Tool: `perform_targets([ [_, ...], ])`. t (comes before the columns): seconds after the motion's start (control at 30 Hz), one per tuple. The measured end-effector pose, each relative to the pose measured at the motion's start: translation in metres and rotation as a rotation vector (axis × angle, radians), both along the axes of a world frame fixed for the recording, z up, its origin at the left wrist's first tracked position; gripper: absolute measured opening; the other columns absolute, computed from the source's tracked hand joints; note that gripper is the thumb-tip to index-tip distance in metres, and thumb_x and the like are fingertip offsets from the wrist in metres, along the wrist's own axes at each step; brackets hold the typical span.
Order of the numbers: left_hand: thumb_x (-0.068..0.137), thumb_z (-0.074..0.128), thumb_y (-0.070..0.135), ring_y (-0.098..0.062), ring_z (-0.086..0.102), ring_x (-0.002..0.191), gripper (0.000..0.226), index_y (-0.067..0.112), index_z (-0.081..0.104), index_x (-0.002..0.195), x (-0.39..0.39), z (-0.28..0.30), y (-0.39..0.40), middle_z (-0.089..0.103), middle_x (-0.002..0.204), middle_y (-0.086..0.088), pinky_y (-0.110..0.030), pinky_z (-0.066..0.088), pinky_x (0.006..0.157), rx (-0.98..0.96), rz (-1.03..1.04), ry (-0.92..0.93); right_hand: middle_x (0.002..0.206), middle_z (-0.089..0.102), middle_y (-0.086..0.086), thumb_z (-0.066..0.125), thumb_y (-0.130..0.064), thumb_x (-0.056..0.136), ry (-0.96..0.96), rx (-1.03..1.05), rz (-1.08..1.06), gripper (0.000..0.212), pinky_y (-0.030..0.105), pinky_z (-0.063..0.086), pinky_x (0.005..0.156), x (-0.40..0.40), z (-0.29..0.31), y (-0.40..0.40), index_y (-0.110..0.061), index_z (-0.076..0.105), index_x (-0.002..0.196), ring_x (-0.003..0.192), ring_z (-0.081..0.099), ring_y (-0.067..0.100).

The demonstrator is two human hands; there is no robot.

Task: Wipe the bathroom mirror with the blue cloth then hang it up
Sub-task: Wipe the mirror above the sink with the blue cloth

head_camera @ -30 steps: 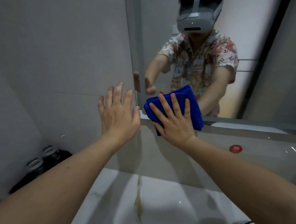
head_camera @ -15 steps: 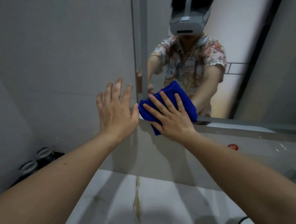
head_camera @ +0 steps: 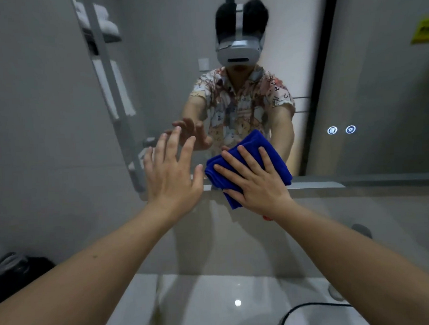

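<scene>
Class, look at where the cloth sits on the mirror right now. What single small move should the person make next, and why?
Probably slide the right hand upward, carrying the blue cloth over the glass. The cloth lies at the mirror's bottom edge, partly over the ledge below, so most of the glass lies above it. The left hand is spread open beside it, holding nothing.

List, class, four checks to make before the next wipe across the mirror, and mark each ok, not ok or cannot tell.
1. Cloth flat under the right hand: ok, palm and spread fingers press on it.
2. Cloth on the mirror: not ok, its lower part hangs over the bottom edge.
3. Left hand off the cloth: ok, open and empty beside it.
4. Glass to the right free for the stroke: ok, only two lit icons there.
5. Mirror already clean: cannot tell.
</scene>
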State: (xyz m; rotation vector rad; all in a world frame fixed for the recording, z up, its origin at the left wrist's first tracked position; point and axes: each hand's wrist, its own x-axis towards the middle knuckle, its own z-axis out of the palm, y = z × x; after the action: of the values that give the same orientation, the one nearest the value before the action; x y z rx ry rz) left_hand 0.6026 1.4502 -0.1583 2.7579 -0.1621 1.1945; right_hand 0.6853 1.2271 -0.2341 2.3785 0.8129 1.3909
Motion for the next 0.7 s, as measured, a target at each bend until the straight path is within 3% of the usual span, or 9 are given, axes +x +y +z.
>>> perform_targets([
  [0.2, 0.092, 0.056, 0.041, -0.032, 0.02, 0.149, 0.062, 0.022, 0.04, 0.148, 0.008, 0.008, -0.075, 0.025, 0.163, -0.008, -0.058, 0.019, 0.119, 0.027, -0.049, 0.004, 0.175, 0.006, -0.001, 0.035, -0.062, 0.106, -0.018, 0.03, -0.007, 0.069, 0.055, -0.006, 0.127, -0.001, -0.007, -0.072, -0.034, 0.014, 0.166, 0.161, -0.003, 0.028],
  [0.7, 0.089, 0.05, 0.044, -0.036, 0.019, 0.15, 0.064, 0.021, 0.042, 0.148, 0.016, 0.029, -0.199, 0.024, 0.164, -0.011, -0.058, 0.019, 0.118, 0.096, -0.109, -0.064, 0.174, 0.011, -0.002, 0.039, -0.064, 0.105, -0.07, 0.098, -0.017, 0.07, 0.056, -0.004, 0.128, -0.001, -0.014, -0.199, -0.035, 0.019, 0.166, 0.161, 0.005, 0.028],
])
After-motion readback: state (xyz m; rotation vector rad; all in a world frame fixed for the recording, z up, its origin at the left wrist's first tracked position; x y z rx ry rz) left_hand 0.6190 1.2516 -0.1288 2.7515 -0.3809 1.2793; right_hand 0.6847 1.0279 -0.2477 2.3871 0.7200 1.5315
